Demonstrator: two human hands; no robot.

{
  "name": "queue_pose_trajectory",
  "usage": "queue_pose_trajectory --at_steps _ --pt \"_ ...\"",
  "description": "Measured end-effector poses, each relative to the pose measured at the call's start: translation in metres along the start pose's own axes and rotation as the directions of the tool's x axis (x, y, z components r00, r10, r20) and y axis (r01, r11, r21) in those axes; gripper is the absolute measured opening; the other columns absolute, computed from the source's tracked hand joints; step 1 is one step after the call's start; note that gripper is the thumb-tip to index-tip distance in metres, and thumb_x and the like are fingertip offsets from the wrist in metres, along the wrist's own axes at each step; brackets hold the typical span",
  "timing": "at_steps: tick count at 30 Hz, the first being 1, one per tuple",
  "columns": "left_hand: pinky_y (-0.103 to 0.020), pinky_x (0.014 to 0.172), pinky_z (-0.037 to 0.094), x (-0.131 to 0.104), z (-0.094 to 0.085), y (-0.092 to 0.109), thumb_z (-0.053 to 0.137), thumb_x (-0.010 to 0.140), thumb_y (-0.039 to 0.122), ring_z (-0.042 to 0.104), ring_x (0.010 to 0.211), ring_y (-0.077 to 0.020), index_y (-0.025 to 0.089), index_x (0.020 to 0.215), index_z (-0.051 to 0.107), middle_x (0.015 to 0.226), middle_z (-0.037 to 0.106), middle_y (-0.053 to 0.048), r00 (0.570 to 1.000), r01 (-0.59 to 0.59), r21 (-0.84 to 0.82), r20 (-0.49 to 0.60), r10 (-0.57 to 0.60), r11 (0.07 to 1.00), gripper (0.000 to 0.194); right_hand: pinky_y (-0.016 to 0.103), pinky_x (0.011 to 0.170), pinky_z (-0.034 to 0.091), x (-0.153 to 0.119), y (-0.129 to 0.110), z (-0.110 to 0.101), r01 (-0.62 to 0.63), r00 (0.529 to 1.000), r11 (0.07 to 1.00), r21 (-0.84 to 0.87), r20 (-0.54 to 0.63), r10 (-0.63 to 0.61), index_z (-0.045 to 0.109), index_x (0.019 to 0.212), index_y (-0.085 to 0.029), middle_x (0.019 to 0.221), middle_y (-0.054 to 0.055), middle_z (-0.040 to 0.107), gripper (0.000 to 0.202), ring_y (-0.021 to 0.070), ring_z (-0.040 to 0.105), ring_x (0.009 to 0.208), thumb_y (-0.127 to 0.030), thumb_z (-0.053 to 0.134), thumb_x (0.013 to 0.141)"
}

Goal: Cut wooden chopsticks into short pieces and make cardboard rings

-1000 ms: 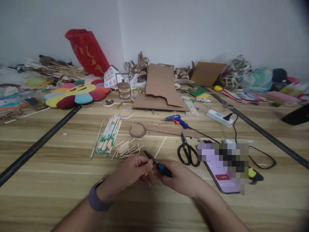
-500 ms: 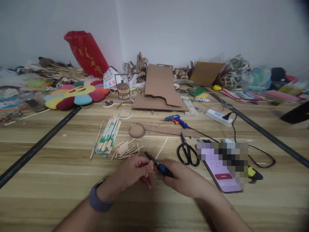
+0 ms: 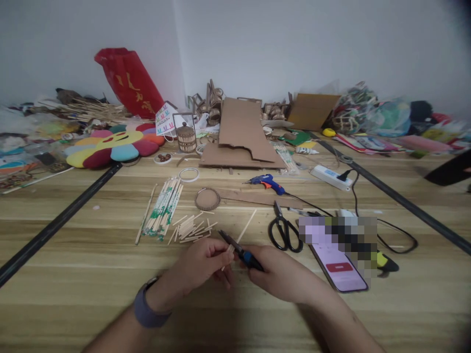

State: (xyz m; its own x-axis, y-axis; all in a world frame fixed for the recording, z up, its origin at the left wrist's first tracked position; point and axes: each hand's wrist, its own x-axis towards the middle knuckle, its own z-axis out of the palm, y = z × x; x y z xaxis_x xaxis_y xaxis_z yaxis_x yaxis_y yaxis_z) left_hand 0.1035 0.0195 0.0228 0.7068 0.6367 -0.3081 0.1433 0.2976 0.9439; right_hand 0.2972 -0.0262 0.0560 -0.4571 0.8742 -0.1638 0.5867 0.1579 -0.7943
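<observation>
My left hand (image 3: 211,260) pinches thin wooden sticks near the bottom middle. One longer stick (image 3: 247,225) slants up and right from between the hands. In my right hand (image 3: 274,269) is a cutting tool (image 3: 250,258) with a blue and black handle, its dark jaws crossing the sticks just beyond my left fingertips. Just beyond the hands lies a loose heap of short cut sticks (image 3: 191,228). To its left is a bundle of wrapped sticks (image 3: 165,208) with green print. A ridged cardboard ring (image 3: 207,199) lies behind the heap.
Black scissors (image 3: 284,233) and a phone (image 3: 340,264) lie to the right. A blue glue gun (image 3: 268,183) with a cable sits farther back, near a white power strip (image 3: 331,177). Cardboard sheets (image 3: 245,127), a flower cushion (image 3: 117,144) and a small lidded basket (image 3: 186,138) stand behind.
The view has shifted slightly, moving the table's objects a little left in the picture. Both hands keep nearly the same pose and hold.
</observation>
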Motion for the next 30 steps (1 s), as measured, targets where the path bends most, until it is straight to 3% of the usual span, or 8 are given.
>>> queue_pose_trajectory --at_steps 8,24,30 --pt "-0.025 0.054 0.051 -0.0014 0.0005 -0.0024 0.062 0.078 0.058 0.062 0.053 -0.0130 0.015 0.081 0.064 0.061 0.065 -0.001 1.000 -0.014 0.039 -0.002 0.014 0.999 0.043 0.024 0.072 0.042 -0.0011 -0.0022 -0.0023 -0.074 0.997 0.994 -0.081 0.008 0.075 0.068 0.092 -0.020 0.091 0.003 0.072 0.035 0.0197 0.062 0.082 -0.007 0.046 0.069" --pt "-0.023 0.051 0.049 0.0008 0.0012 -0.0026 0.064 0.076 0.059 0.061 0.050 -0.0121 0.014 0.081 0.064 0.058 0.064 -0.001 1.000 -0.008 -0.002 0.012 0.008 1.000 0.045 0.022 0.075 0.042 -0.0035 -0.0047 -0.0021 -0.028 1.000 0.998 -0.050 0.002 0.028 0.066 0.093 -0.020 0.097 0.001 0.071 0.034 0.0175 0.063 0.085 -0.006 0.045 0.069" --pt "-0.023 0.051 0.049 0.0013 0.0009 -0.0030 0.064 0.076 0.058 0.060 0.050 -0.0118 0.014 0.080 0.064 0.058 0.064 0.000 1.000 -0.011 0.017 -0.006 0.011 1.000 0.044 0.024 0.070 0.040 0.0006 -0.0003 0.0014 -0.048 0.999 0.990 -0.129 -0.022 0.046 0.064 0.086 -0.020 0.089 0.003 0.070 0.027 0.0186 0.061 0.081 -0.009 0.046 0.070"
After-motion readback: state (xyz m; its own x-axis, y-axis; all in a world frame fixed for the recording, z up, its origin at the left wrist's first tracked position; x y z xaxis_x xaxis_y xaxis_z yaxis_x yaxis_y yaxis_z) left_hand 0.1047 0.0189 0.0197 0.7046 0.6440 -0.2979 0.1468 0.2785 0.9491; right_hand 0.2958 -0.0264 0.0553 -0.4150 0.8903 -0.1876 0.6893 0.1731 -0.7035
